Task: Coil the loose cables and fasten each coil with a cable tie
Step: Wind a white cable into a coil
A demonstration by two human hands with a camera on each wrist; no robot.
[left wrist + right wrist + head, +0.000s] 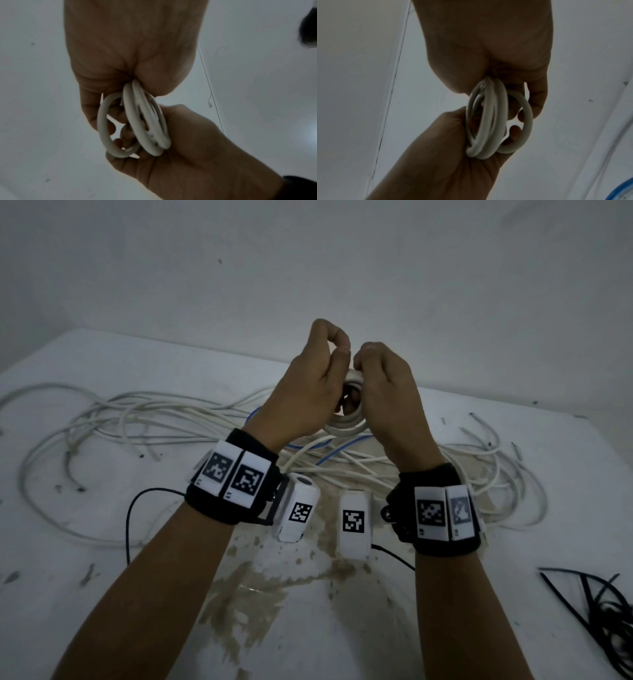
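Both hands are raised above the table and hold a small white cable coil [346,426] of several turns between them. My left hand [337,350] has its fingers curled through the coil [145,121], and its thumb base presses the top of the turns. My right hand [366,354] grips the opposite side of the coil [488,121]. One loop [103,124] stands a little apart from the other turns. Several black cable ties [599,611] lie at the table's right front edge.
Loose white cables [137,419] sprawl across the white table [102,594], behind and below the hands, with a blue cable [329,446] among them. More white loops [507,474] lie to the right. A brown stain [260,587] marks the table's front middle.
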